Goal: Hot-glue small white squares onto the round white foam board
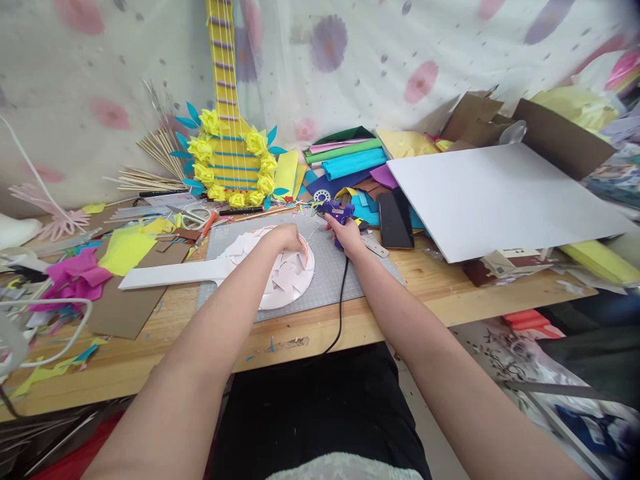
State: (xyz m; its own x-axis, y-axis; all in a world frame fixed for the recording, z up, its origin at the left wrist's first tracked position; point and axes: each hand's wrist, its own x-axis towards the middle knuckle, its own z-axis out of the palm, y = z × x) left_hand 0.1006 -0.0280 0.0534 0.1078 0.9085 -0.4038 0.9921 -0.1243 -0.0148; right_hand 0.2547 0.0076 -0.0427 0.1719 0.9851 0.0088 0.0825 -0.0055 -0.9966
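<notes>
A white banjo-shaped cardboard piece (173, 274) lies flat on the grey cutting mat (325, 280), its long neck pointing left. Its round body is covered with overlapping paper tabs, and an orange-edged strip (305, 252) curves along the far and right side. My left hand (286, 237) reaches over the body at that strip, fingers curled downward; their tips are hidden. Just right of the body, my right hand (346, 235) is wrapped round a blue glue gun (341, 211), whose nozzle points left toward the disc. A black cord (343, 300) runs from the gun to the table's front edge.
A yellow guitar model (235, 163) with paper roses stands behind the mat. A phone (396, 220) and a large white board (505, 200) lie on the right. Scissors (196, 217), sticks (163, 157), coloured paper and brown cardboard (133, 307) crowd the left.
</notes>
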